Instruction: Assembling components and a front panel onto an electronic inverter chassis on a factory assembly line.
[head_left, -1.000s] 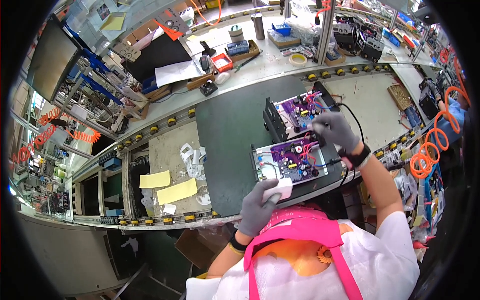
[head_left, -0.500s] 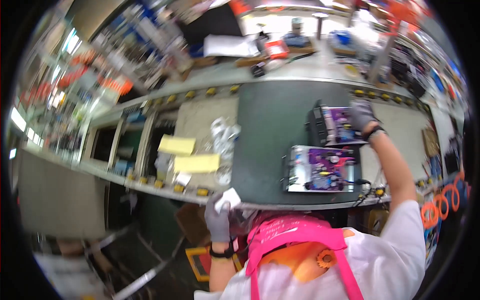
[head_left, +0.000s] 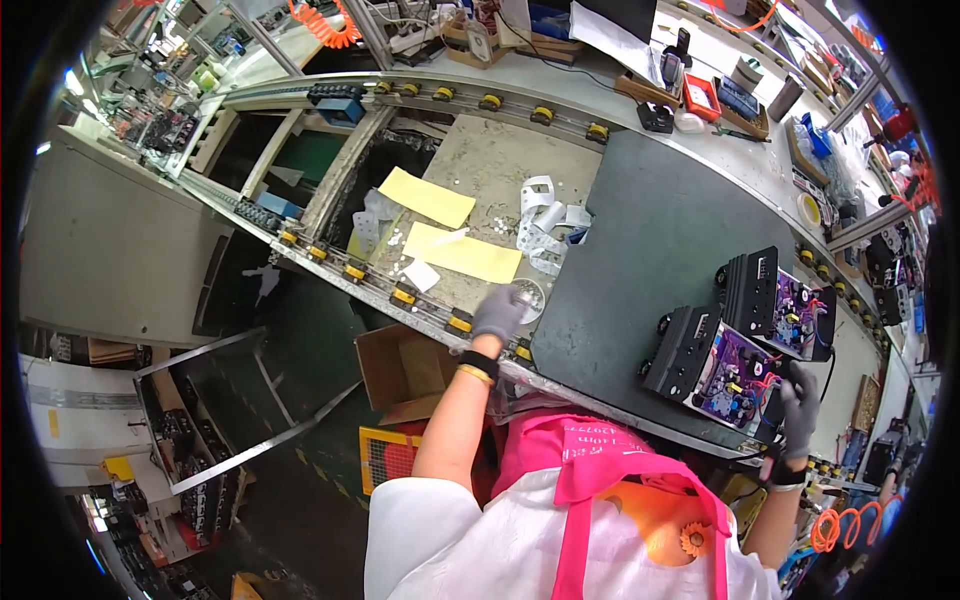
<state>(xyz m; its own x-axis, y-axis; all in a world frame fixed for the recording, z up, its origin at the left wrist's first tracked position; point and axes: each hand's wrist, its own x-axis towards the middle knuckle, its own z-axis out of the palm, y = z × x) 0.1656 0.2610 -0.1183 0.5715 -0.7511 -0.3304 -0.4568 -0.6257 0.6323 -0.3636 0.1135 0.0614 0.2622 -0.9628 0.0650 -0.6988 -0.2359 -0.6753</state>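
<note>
My left hand [head_left: 499, 312], in a grey glove, reaches to a small round clear dish [head_left: 533, 300] at the edge of the dark green mat. Its fingers are bent together at the dish; what they hold, if anything, is hidden. My right hand [head_left: 800, 410], also gloved, is beside the nearer opened device [head_left: 730, 375], fingers stretched upward and apart. That device has a black finned side and a purple circuit board with coloured wires. A second, similar device [head_left: 795, 300] lies just behind it on the mat.
Two yellow sheets [head_left: 462, 255], a white paper piece [head_left: 422, 275] and a curled white label strip [head_left: 540, 225] lie on the board at left. Roller rails [head_left: 490, 102] border the bench. A cardboard box [head_left: 405, 370] stands below its front edge. Tools and a red box [head_left: 701, 97] line the far shelf.
My left hand has moved from the bench edge to the dish; the white piece it held no longer shows in it. My right hand has come back from the far device. The view has turned.
</note>
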